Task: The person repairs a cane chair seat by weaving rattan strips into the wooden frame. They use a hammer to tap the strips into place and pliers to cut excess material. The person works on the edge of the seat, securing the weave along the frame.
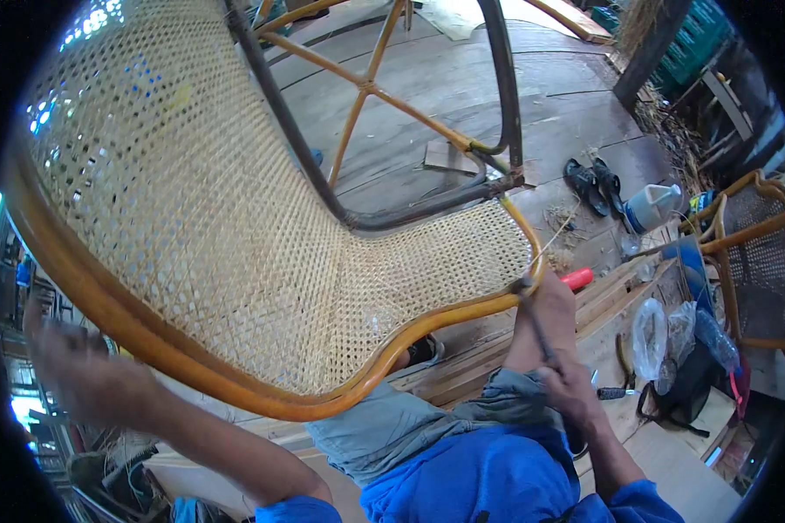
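Observation:
A chair with a woven cane seat and back (pixel 227 200) lies tilted across my lap, its curved rattan frame (pixel 392 349) nearest my body. My right hand (pixel 569 388) is wrapped round the handle of a hammer (pixel 536 322). The hammer's dark head is at the frame's right end, beside my knee; whether it touches the rattan I cannot tell. A loose cane strand (pixel 560 234) sticks out from the edge close by. At the far left my left hand (pixel 92 375) is beside the frame's outer rail, its fingers smeared by motion.
Beyond the chair's dark legs (pixel 508 105) spreads a plank floor (pixel 576 100). Black sandals (pixel 591 185) and a white jug (pixel 654 207) stand to the right. Nearer are a red handle (pixel 577 278), clear plastic bags (pixel 650 338), a black bag (pixel 685 392) and another cane chair (pixel 750 235).

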`<state>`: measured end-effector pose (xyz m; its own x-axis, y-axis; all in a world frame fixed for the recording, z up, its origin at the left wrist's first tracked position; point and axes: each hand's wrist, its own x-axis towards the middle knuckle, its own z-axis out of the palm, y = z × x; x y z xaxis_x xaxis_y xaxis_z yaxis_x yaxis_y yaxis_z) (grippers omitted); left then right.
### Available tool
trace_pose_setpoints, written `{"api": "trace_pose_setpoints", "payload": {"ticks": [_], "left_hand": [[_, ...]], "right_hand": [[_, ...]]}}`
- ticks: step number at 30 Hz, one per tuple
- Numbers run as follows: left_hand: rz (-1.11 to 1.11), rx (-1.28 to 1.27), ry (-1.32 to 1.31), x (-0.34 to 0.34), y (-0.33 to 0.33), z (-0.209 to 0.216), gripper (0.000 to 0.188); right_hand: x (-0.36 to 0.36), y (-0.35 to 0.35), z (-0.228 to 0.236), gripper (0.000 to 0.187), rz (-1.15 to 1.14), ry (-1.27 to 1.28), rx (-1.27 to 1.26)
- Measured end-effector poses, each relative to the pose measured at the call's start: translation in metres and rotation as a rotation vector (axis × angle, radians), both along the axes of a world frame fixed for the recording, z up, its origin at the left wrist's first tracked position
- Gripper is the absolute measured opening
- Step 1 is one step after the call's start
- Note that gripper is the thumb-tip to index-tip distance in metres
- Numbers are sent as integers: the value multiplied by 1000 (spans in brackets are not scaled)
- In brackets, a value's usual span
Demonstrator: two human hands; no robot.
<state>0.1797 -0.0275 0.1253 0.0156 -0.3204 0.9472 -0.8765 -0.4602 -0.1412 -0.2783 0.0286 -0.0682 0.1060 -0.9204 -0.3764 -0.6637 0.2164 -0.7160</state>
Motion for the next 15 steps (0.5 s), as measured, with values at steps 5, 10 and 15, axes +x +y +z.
{"api": "trace_pose_setpoints", "payload": {"ticks": [5,10,15], "left_hand": [[-713,-78,641,-54,21,-41,19],[-927,392,1479,-139,-39,-127,21],[-823,714,1901,-187,-52,-261,27]], "right_hand": [[-71,65,-8,12,-427,175,-8],[-72,100,-11,14,-518,14,182],[-69,85,-27,16,-465,75,30]]}}
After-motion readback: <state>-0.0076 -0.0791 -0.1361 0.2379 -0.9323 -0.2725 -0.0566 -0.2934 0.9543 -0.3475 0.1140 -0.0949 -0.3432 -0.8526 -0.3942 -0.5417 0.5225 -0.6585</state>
